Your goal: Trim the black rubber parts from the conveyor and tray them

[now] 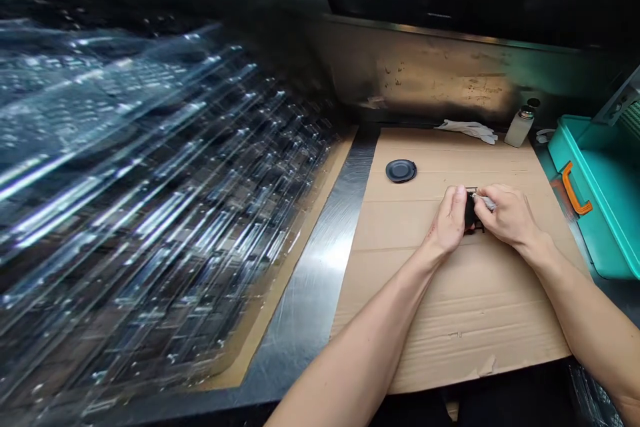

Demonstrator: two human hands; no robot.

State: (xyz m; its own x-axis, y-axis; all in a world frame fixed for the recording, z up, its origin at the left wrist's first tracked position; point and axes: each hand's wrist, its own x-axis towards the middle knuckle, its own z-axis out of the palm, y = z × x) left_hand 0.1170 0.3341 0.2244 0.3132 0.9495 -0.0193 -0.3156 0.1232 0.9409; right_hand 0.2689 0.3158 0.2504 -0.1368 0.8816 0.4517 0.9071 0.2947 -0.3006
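Note:
Over the cardboard, my left hand [449, 219] is closed around a small black part [470, 211], its thumb on top. My right hand [507, 215] is closed too, fingertips pinching a small pale thing [486, 202] against the right side of the black part; its kind is too small to tell. Thin dark edges of the part show above and below the fingers, while the rest is hidden by the hands. Farther off to the left of both hands, a round black disc with a raised rim [401, 171] lies flat on the cardboard.
A cardboard sheet [400, 280] covers the metal table [320, 253]. Stacked clear plastic trays [200, 213] fill the left side. At the back are a white glove [470, 130] and a bottle [520, 127]. A teal bin [590, 233] with an orange handle [575, 190] stands right.

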